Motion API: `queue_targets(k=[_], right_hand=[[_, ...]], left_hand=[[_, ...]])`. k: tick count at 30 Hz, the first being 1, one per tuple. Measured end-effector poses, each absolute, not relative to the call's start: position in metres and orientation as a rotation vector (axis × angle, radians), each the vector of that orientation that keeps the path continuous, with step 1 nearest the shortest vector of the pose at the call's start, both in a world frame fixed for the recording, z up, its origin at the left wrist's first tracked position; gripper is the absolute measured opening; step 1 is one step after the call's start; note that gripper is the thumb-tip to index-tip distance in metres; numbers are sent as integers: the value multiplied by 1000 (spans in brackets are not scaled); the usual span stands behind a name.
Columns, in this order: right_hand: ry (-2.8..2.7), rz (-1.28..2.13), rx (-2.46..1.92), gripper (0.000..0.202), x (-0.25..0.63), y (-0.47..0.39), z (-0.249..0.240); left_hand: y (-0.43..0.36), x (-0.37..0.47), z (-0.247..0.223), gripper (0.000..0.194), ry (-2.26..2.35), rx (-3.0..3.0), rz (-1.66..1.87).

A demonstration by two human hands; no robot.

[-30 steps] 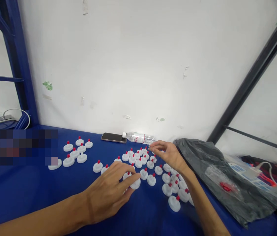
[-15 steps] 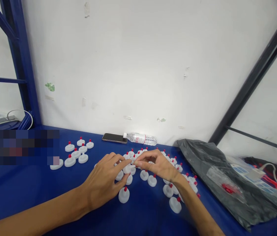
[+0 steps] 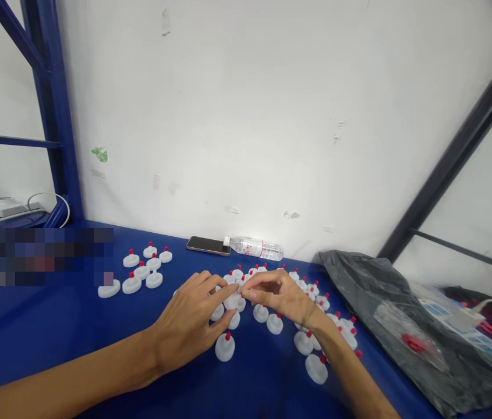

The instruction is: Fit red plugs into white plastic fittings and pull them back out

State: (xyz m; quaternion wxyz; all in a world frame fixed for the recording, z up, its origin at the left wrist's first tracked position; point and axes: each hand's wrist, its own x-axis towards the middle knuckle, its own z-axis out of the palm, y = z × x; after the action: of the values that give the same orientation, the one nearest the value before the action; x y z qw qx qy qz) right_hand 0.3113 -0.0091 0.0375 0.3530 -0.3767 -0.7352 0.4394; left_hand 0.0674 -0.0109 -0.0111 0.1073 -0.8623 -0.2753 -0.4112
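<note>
Your left hand pinches a white cap between thumb and fingers, above the surface. Its short axis, the nozzle, points right, meeting your right hand, whose thumb and finger appear to pinch the nozzle's end.

Left hand observed holding a white cap; right hand pinches at its tip. Red-tipped caps stand on the blue table, phone and bottle behind.
</note>
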Motion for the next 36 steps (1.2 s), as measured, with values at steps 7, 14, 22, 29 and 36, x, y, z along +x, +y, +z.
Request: queue_targets(k=[7,14,22,29,36], right_hand=[[-1812,1415,-819,45,312,-14,33],[-1764,1640,-627,57,296,-19,27],[-1739,1348,-791,54,300,-13,25],[-1758,1126,-903,41,318,-12,40],[-2002,860,-1084,33,332,-10,46]], left_hand=[[-15,67,-6,32,-700,-2554,-1336],[-19,68,-6,39,-697,-2537,-1387],[-20,69,-2,36,-700,-2549,-1351],[-14,62,10,30,-724,-2544,-1346],[25,43,23,26,-874,-2428,-1295]])
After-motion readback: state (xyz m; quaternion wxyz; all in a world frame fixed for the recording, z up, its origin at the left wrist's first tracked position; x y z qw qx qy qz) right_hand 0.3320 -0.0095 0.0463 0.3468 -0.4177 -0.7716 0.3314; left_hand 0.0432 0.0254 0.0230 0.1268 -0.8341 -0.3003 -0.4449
